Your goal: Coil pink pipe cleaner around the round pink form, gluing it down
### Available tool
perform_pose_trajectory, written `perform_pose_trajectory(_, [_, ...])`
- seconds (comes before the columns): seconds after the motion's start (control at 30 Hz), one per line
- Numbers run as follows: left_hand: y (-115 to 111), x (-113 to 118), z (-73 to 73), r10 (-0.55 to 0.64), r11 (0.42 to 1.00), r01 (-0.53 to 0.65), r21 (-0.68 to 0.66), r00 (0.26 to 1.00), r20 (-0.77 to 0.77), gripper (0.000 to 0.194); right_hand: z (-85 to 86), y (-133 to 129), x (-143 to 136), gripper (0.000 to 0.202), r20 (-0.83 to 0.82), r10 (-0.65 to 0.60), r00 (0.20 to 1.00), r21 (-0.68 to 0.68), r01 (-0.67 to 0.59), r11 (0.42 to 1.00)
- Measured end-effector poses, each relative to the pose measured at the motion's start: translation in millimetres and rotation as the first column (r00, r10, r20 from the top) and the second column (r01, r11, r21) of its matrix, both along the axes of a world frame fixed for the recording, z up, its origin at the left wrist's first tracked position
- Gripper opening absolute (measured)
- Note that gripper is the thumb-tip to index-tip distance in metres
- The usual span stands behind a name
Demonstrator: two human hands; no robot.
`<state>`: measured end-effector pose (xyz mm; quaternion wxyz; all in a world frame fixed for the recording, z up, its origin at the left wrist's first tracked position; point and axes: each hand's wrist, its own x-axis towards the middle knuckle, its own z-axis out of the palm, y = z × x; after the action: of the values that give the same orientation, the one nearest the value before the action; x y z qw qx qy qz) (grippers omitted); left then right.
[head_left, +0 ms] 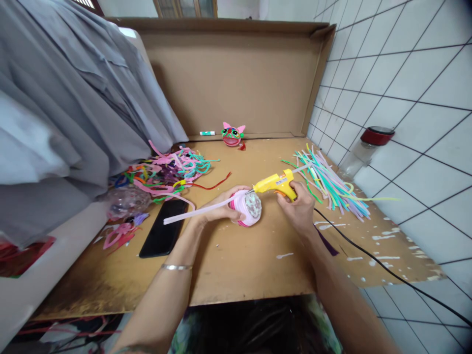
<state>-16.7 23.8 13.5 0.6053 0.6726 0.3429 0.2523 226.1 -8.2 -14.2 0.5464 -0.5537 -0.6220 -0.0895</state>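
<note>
head view: one pink piece (pixel 251 209), round with one clear, shiny end, is held above the middle of the desk (pixel 250 270). one left hand (pixel 223 210) grips it, fingers and thumb curled around its side. one right hand (pixel 300 209) is closed around the handle of one yellow glue gun (pixel 271 182), whose nozzle is at the piece's upper edge; whether they touch i cannot tell. one pale pink strip (pixel 199 212) runs from the piece across the left hand, its far end over one black phone (pixel 160 233). one glue stick (pixel 302 167) juts from the gun's back, and one black cord (pixel 368 250) runs off to the lower right.

farther out, two heaps of strips: a tangled pile (pixel 184 164) on the left, a straighter bundle (pixel 332 182) on the right, both too many to count. one clear plastic lump (pixel 127 202) sits left of the phone. at the back, one marker (pixel 207 133) lies beside one cat-like head (pixel 232 135) with two pink ears and two eyes. one jar (pixel 357 158) with one red lid (pixel 376 136) stands by the tiled wall (pixel 424 83).
</note>
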Motion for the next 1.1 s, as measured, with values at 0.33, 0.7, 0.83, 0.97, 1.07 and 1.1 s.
perform_pose_trajectory(0.33, [1, -1, -2.5, -0.006, 0.998, 0.005, 0.055, 1.000, 0.018, 0.083, 1.3, -1, -1, 0.017, 0.033, 0.024, 0.999, 0.017, -0.025, 1.000])
perform_pose_trajectory(0.7, [1, -2, -2.7, -0.001, 0.998, 0.002, 0.059, 1.000, -0.017, 0.085, -1.2, 2, -1, 0.016, 0.048, 0.031, 0.998, 0.050, -0.034, 0.998])
perform_pose_trajectory(0.83, [5, -5, -6.8, -0.007, 0.996, 0.011, 0.091, 0.999, -0.040, 0.087, -1.0, 2, -1, 0.015, 0.044, 0.022, 0.999, 0.063, -0.024, 0.998])
perform_pose_trajectory(0.97, [7, -7, -10.8, -0.002, 0.992, 0.008, 0.127, 0.999, -0.044, 0.086, -1.4, 2, 0, 0.015, 0.058, 0.040, 0.997, 0.067, -0.044, 0.997])
perform_pose_trajectory(1.07, [8, -7, -11.8, -0.015, 0.991, 0.020, 0.131, 0.999, -0.037, 0.086, -2.1, 2, 1, 0.015, 0.063, 0.035, 0.997, 0.066, -0.039, 0.997])
perform_pose_trajectory(1.1, [8, -7, -11.9, -0.015, 0.992, 0.020, 0.126, 0.999, -0.038, 0.086, -2.1, 2, 1, 0.015, 0.061, 0.033, 0.998, 0.063, -0.037, 0.997])
